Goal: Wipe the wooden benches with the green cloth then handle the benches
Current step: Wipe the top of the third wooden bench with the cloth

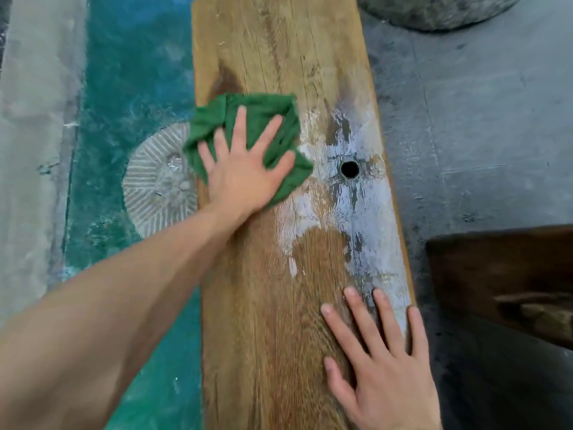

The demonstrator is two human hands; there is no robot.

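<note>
- A round grey stone disc carved with radiating grooves (158, 181) lies on the teal painted floor strip (130, 88) to the left of the bench, its right side hidden under the bench's edge.
- A dark brown wooden piece (502, 274) juts in from the right over the grey concrete floor (480, 119), apart from the bench.
- A rough grey stone object (434, 10) sits at the top right, just beside the bench's far corner.
- The long weathered wooden bench top (279, 57) runs down the middle of the view, with worn whitish-blue paint patches and a small round dark hole (349, 169) toward its right side.
- The crumpled green cloth (263, 110) lies on the bench's left half, left of the hole.
- The left hand (245, 178) presses flat on the cloth, fingers straight and spread.
- The right hand (384, 367) rests flat on the bench near its right edge, fingers spread, grasping nothing.
</note>
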